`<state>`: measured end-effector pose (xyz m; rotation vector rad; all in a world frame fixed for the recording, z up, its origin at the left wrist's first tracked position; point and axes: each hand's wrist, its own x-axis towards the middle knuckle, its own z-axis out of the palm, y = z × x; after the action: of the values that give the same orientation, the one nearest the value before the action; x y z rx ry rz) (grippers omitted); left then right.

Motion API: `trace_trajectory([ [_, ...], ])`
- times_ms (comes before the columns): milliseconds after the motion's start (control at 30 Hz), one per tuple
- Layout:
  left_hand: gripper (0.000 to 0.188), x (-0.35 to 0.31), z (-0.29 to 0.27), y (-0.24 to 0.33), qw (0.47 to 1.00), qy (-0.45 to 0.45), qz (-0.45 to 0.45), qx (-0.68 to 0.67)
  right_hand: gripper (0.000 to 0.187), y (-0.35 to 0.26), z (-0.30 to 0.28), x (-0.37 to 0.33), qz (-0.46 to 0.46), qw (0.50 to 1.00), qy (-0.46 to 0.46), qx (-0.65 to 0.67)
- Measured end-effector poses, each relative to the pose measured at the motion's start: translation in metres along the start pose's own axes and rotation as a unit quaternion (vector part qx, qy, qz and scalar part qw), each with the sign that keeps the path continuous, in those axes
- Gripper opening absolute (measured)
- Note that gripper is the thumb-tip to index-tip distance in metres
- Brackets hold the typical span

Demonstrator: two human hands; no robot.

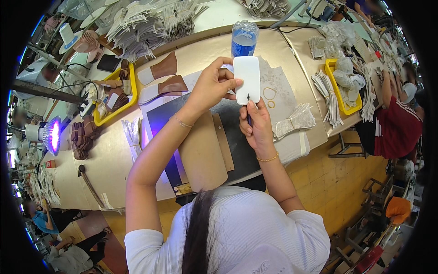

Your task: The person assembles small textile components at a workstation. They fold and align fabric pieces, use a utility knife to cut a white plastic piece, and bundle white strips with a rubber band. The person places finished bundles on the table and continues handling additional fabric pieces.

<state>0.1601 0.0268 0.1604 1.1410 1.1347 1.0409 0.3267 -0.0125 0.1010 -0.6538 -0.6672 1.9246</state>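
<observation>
White panel point(247, 78) up in the air now, above the tabletop point(109, 169), face to the camera, its long side running nearly upright! It looks light, stiff and smooth, perhaps a touch slippery; whether it would crack, I can't tell. Best hold, I'd judge: the long side edges, keeping the face free. And the left hand point(216, 84) does just that, pinching the left edge, thumb over the front. Down at the bottom edge, the right hand point(257, 121) is curled closed round a slim dark thing point(249, 120); a black tip shows low on the panel, though whether they join under the thumb is hard to say.

Now the count: one panel, one water bottle point(244, 40) just beyond it, two rubber bands point(269, 92) to the right, one bundle of pale strips point(295, 122) beside the right wrist. Two brown-and-white pieces point(164, 66) lie left of the left hand, one dark board point(242, 150) sits below, and two yellow trays point(134, 82), one on each side!
</observation>
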Motion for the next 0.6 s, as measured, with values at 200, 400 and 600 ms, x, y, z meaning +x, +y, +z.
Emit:
trace_trajectory([
  [200,0.054,-0.0033,0.0031,0.0028,1.0,-0.007,0.026,0.006,0.017,-0.0011,0.0024,0.0014,-0.003,1.0,0.005,0.011],
  [400,0.055,-0.0024,0.004,0.0016,1.0,-0.009,0.021,0.0,0.017,-0.0024,0.0004,0.0025,-0.013,1.0,0.004,0.017],
  [600,0.054,-0.0031,0.0035,0.0012,1.0,-0.005,0.022,-0.001,0.021,-0.0043,-0.0002,0.0042,-0.025,1.0,0.001,-0.015],
])
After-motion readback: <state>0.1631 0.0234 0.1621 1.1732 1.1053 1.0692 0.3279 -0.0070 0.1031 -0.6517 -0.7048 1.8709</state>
